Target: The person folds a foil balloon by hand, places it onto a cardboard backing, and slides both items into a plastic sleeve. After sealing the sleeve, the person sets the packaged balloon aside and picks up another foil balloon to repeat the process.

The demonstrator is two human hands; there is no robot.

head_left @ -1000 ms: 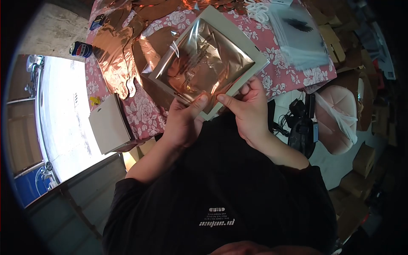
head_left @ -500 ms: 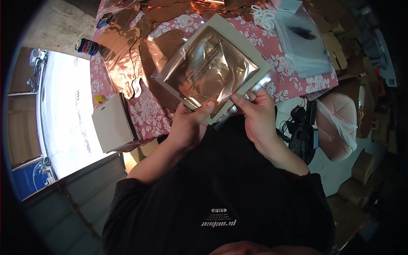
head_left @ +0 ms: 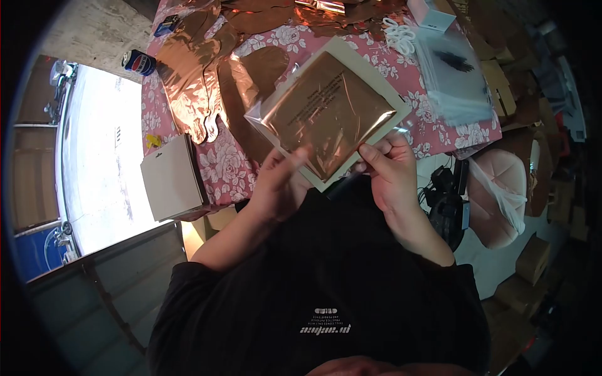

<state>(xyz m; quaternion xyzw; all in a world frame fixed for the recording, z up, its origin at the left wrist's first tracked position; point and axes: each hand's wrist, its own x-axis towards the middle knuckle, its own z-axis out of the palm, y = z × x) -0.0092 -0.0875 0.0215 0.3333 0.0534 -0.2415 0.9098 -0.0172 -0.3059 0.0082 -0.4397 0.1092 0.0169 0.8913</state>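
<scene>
A square card-backed packet (head_left: pixel 326 113) with a folded copper-coloured foil piece under clear plastic is held up at a tilt above the flowered tablecloth (head_left: pixel 219 166). Small dark print shows on the foil. My left hand (head_left: pixel 282 178) grips the packet's lower left edge, its thumb lying on the front. At the lower right edge, my right hand (head_left: pixel 389 163) pinches the packet between thumb and fingers. The fingers behind the card are partly hidden.
Copper foil shapes (head_left: pixel 188 81) lie at the table's left and back. A stack of pale cards (head_left: pixel 169 182) stands at the left edge, near a blue can (head_left: pixel 139 62). Clear plastic bags (head_left: pixel 454 94), white cord (head_left: pixel 400 36) and a white box (head_left: pixel 431 15) are at the right.
The packet has shifted slightly right and down with both hands. Its foil looks flatter and the print is clearer. My left thumb has moved a little left on the front.
</scene>
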